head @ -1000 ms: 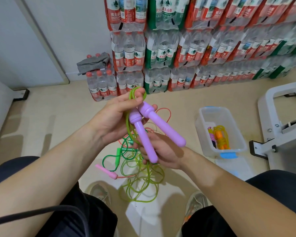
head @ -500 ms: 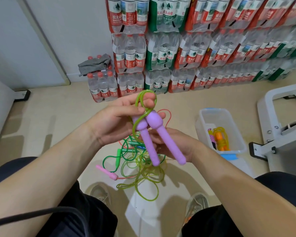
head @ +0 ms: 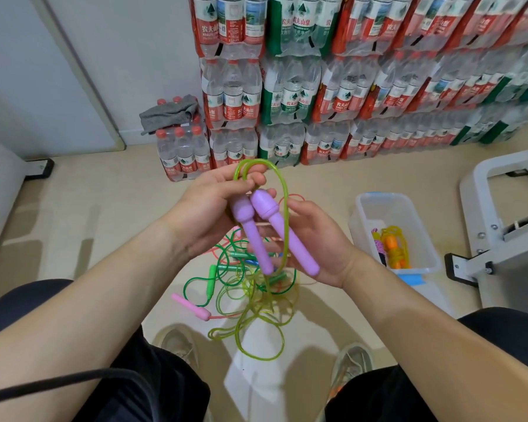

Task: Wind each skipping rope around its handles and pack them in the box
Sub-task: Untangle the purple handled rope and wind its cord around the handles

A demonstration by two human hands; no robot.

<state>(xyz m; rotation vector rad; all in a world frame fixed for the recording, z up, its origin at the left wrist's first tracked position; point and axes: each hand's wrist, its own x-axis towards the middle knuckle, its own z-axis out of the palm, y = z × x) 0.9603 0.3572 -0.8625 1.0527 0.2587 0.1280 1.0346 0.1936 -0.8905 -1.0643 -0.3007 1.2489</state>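
Two purple handles [head: 273, 236] lie side by side, heads up, in front of my chest. My left hand [head: 214, 208] holds their heads and pinches a loop of the yellow-green rope [head: 284, 208] between thumb and fingertips. The loop arches over the heads and runs down the right side of the handles. My right hand [head: 317, 242] cups the lower handles from below, fingers curled under them. The rest of the rope hangs down to a loose heap on the floor [head: 256, 318]. The clear plastic box [head: 363, 214] stands on the floor to the right and holds a wound orange rope [head: 393, 249].
Under my hands lies a tangle of ropes with a green handle [head: 211, 277] and a pink handle [head: 189, 306]. Stacked packs of water bottles [head: 317, 95] line the back wall. A grey machine frame [head: 506, 226] stands at the right. My shoes [head: 177, 342] flank the heap.
The rope loop has grown and swung over the handle heads to their right side. My right hand has slid lower under the handles, and less rope lies on the floor.
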